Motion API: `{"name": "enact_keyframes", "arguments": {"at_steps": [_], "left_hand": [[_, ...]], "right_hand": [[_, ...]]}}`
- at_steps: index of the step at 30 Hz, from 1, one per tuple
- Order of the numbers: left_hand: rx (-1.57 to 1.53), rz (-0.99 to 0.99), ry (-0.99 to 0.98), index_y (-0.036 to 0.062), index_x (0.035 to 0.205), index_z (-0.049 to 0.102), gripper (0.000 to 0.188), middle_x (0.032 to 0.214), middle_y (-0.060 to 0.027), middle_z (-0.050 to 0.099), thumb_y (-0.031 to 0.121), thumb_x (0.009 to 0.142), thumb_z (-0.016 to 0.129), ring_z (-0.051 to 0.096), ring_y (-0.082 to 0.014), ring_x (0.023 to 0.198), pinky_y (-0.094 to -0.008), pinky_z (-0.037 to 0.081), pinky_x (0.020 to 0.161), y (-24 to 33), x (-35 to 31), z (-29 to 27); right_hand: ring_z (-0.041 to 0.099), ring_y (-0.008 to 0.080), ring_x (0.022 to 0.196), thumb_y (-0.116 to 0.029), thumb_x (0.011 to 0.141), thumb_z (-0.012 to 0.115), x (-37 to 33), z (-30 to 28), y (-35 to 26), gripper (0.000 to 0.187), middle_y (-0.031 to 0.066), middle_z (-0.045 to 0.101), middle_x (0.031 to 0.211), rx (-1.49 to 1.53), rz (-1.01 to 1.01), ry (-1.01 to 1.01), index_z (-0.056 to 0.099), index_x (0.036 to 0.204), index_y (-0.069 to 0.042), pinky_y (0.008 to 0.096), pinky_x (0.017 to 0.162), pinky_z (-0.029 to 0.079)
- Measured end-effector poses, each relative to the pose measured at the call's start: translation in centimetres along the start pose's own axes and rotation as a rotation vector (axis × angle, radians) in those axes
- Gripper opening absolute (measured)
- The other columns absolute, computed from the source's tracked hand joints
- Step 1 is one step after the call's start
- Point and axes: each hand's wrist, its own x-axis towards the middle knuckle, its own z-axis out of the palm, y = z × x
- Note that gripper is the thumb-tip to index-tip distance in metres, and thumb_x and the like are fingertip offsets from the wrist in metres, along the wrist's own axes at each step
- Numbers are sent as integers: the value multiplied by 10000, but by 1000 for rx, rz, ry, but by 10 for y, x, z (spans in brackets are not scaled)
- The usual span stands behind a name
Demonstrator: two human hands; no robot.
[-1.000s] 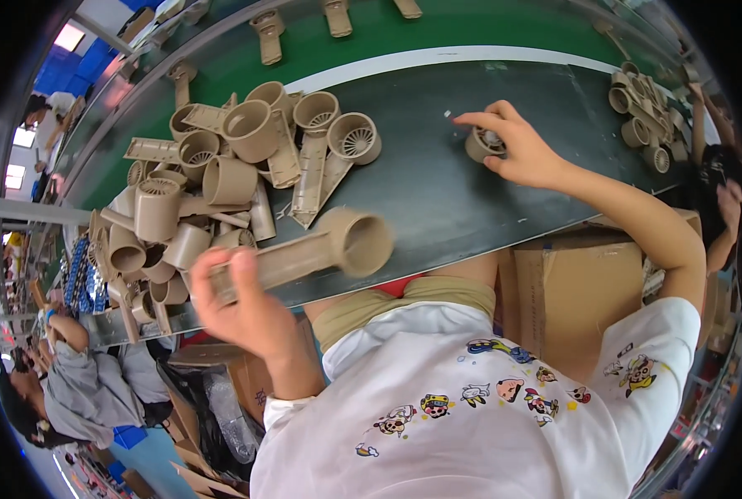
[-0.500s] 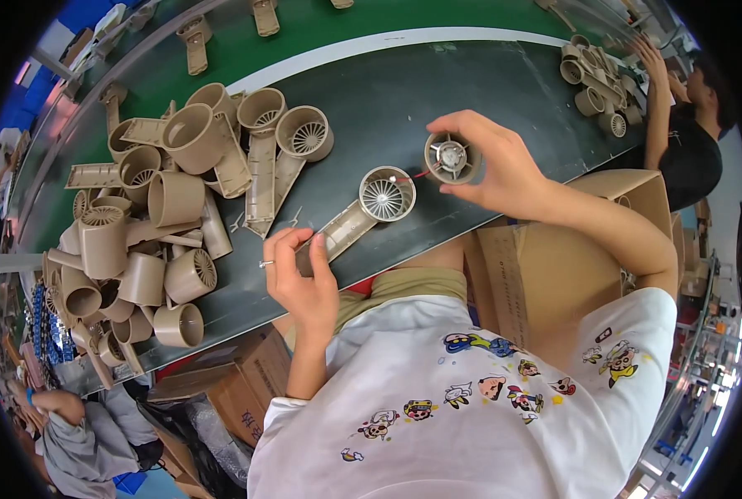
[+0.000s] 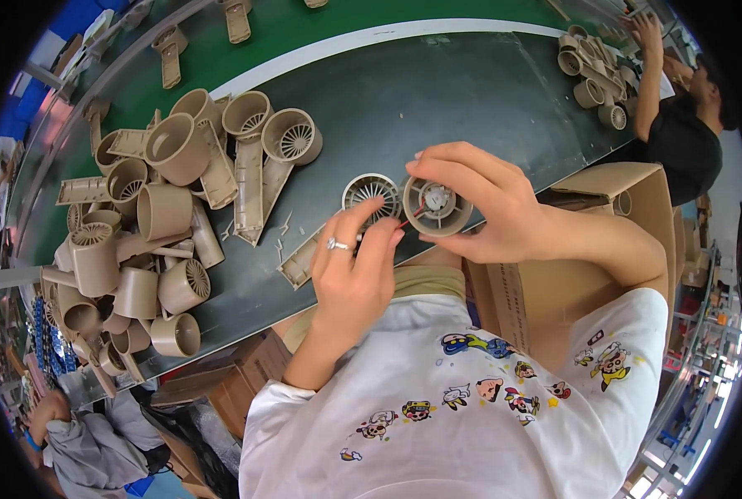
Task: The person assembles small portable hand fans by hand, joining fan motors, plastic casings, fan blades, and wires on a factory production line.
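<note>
My right hand point(image 3: 492, 208) is closed around a short beige cylinder point(image 3: 462, 226) with a spoked hub and a small motor inside. A red wire point(image 3: 411, 219) runs from the hub to the fingertips of my left hand point(image 3: 354, 266), which appear to pinch it. Under my left hand lies a beige housing point(image 3: 300, 264) with a flat, open handle. Its round end point(image 3: 354, 185) has a radial grille and sits right beside the cylinder; my fingers partly cover it.
A large pile of similar beige housings point(image 3: 167, 212) lies on the dark table to the left. Small forked pieces point(image 3: 284, 224) lie beside it. Another pile point(image 3: 591, 71) is at the far right, near a person in black point(image 3: 683, 150). A cardboard box point(image 3: 571, 283) stands at the table's near edge.
My left hand has moved right, from the housing's handle to the red wire. My right hand has brought the cylinder down and closer to the housing, turning it slightly.
</note>
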Motion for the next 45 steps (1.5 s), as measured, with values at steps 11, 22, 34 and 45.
{"name": "enact_keyframes", "arguments": {"at_steps": [11,22,34,45], "left_hand": [[-1145,-514,-61,-151,922,665,176,1310,-312,517,9,903,595,587,-361,1154,-427,488,984,4,-13,-13],[-1432,-557,-36,-150,910,661,229,1308,-328,506,55,932,562,554,-430,1178,-503,480,986,1,-13,-10],[-1395,-550,-117,-128,748,620,207,1386,-306,443,-26,905,529,561,-411,1179,-461,490,973,5,-12,-17],[186,-71,164,24,732,623,225,920,-98,654,127,654,807,607,-288,780,-388,490,663,-8,-12,-5]], "right_hand": [[640,274,896,-94,674,853,-3,-4,2,375,232,558,1151,300,-42,7,688,995,10,314,765,534],[628,305,1025,-57,649,875,-1,-9,5,323,260,543,1203,605,81,-13,709,923,-16,366,855,526],[651,334,926,-115,663,853,4,-10,2,361,311,538,1160,348,-94,4,698,972,-10,342,748,562],[598,377,862,-19,607,711,11,-3,11,309,272,561,1018,-215,-458,0,618,880,92,448,683,524]]}}
